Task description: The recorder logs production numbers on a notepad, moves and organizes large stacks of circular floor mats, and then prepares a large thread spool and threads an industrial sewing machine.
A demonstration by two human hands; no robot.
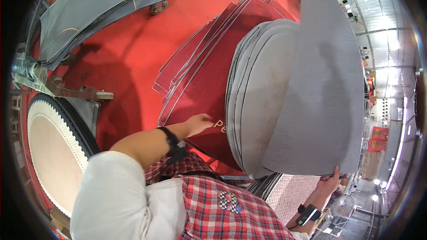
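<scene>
My right hand (329, 183) grips the near edge of a large grey sheet (327, 102) with a rounded outline, thumb on its face. The sheet stands tilted up over a stack of round grey mats (264, 89) and hides their right side. My left hand (200, 125) is apart from it, over the red textured mats (195, 80) beside the stack. Its fingers look loosely stretched, slightly blurred, with nothing seen in them. Light lettering shows on the red mat just by that hand.
A cart with stacked grey sheets (102, 4) stands at the far left on the red floor (129, 62). Nearer on the left is a round cream piece with a toothed rim (58, 151). A pinkish patterned stack (291, 195) lies beneath, near my right forearm.
</scene>
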